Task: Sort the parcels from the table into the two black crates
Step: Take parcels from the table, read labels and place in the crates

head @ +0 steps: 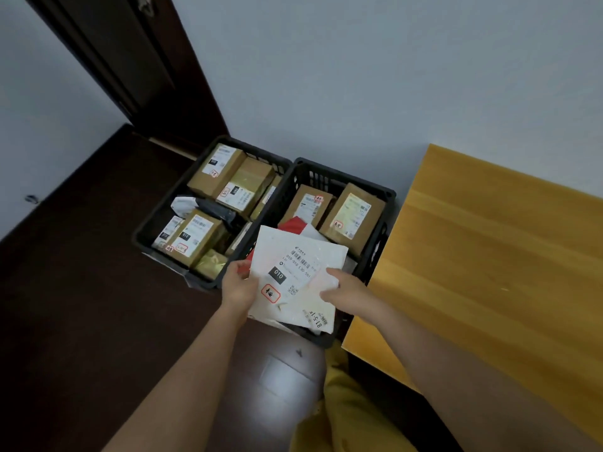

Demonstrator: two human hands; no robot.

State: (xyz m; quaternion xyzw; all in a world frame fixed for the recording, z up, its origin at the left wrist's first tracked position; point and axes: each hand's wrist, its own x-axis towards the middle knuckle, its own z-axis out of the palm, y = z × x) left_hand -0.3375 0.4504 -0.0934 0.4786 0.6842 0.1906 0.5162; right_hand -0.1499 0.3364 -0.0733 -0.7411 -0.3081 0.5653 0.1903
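Dark wooden flooring (pixel 81 288) ran beneath two black crates that sat side by side against a pale wall, and the right crate (pixel 381 203) served as the fixed mark for everything else. Touching its left side stood the left crate (pixel 146 230), packed with brown cardboard boxes and a grey-and-white bag. Just beside its right side stood the yellow table (pixel 489 256), whose visible top showed no parcels.

Inside the right crate, two brown boxes (pixel 354 216) lay toward its far end, with a red packet (pixel 293 225) partly showing in front of them. Over its near half, a white mailer (pixel 293 272) with a barcode label and a red-bordered sticker was held in both hands. The left hand (pixel 239 285) gripped the mailer's left edge, thumb over the top face. The right hand (pixel 342 288) held its right edge, fingers curled under. Another white envelope (pixel 321 318) lay beneath it at the crate's near end.

The step in hand looked like the placing of this mailer, probably among the last parcels. The next move would call for lowering it flat onto the pile in the right crate and letting go with both hands, provided its sticker matched that crate; it was too blurred to read.
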